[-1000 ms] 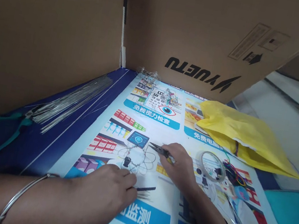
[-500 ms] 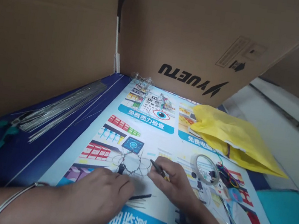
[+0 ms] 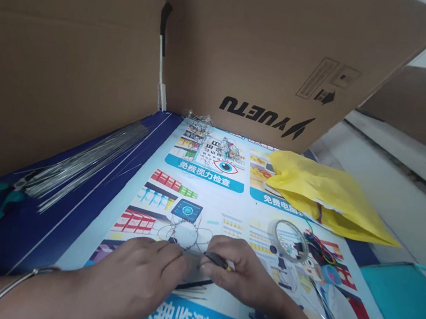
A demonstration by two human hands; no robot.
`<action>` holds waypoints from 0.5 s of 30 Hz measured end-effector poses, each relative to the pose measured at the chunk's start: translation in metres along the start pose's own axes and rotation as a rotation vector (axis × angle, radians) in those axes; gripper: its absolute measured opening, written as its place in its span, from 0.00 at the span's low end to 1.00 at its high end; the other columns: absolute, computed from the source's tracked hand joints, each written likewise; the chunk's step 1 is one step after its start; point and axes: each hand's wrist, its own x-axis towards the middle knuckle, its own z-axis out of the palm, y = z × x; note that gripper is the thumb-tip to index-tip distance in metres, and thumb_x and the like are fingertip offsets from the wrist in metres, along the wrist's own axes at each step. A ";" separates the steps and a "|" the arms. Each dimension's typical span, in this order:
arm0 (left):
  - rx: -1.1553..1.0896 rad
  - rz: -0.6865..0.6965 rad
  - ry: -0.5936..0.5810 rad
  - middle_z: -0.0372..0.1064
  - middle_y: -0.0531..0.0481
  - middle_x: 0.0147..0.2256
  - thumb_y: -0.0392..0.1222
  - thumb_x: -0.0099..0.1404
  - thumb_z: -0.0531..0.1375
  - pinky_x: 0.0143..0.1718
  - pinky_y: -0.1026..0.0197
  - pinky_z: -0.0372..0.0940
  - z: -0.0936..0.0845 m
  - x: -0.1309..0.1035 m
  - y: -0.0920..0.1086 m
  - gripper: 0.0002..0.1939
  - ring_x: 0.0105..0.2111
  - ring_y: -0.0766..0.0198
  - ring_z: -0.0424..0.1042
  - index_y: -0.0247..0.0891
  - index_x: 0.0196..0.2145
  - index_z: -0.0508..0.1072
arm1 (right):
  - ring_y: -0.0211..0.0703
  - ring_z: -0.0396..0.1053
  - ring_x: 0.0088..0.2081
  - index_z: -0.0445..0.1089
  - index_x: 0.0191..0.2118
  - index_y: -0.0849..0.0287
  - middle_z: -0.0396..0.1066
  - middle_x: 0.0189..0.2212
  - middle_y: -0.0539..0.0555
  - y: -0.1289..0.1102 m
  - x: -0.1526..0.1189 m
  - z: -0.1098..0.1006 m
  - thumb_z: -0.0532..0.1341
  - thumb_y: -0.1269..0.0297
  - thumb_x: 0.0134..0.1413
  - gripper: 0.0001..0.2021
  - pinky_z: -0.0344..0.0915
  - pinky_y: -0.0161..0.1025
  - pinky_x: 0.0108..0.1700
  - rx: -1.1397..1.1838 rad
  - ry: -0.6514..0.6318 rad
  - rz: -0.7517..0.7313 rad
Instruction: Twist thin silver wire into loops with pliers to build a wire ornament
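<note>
My right hand grips a small dark pointed tool with a yellowish end between thumb and fingers. Beside it my left hand is closed, its fingertips turned down towards the sheet; what they pinch is hidden. A thin wire shape with rounded loops lies just beyond both hands on the printed poster. Between the hands, near the left fingertips, a black strip and several thin wires rest on the poster.
Straight wires and teal-handled pliers lie at left. Cardboard walls stand behind. Tangled wire sits farther back. At right are a yellow bag, a tape roll, coloured cords and a teal pouch.
My right hand has moved a little lower and closer to my left hand, bringing the dark tool nearer the left fingertips. The camera view has shifted slightly.
</note>
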 end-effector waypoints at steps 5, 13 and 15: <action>-0.023 0.012 0.052 0.67 0.51 0.31 0.28 0.60 0.51 0.29 0.60 0.58 -0.004 0.002 -0.013 0.09 0.29 0.62 0.64 0.38 0.37 0.65 | 0.33 0.60 0.28 0.66 0.28 0.60 0.61 0.25 0.48 0.001 -0.004 -0.004 0.55 0.58 0.55 0.11 0.57 0.32 0.31 0.052 0.113 0.034; 0.088 0.025 0.099 0.65 0.51 0.28 0.30 0.62 0.51 0.29 0.58 0.52 -0.002 0.009 -0.023 0.09 0.30 0.61 0.61 0.38 0.37 0.68 | 0.35 0.61 0.28 0.70 0.31 0.60 0.65 0.25 0.50 -0.006 0.001 -0.007 0.54 0.59 0.56 0.12 0.58 0.33 0.31 -0.174 0.209 0.071; 0.119 0.043 0.116 0.65 0.50 0.28 0.31 0.62 0.52 0.29 0.58 0.52 -0.002 0.010 -0.023 0.08 0.30 0.61 0.61 0.37 0.37 0.68 | 0.35 0.62 0.28 0.70 0.32 0.60 0.67 0.26 0.51 -0.006 0.002 -0.006 0.54 0.60 0.56 0.11 0.59 0.33 0.32 -0.214 0.198 0.067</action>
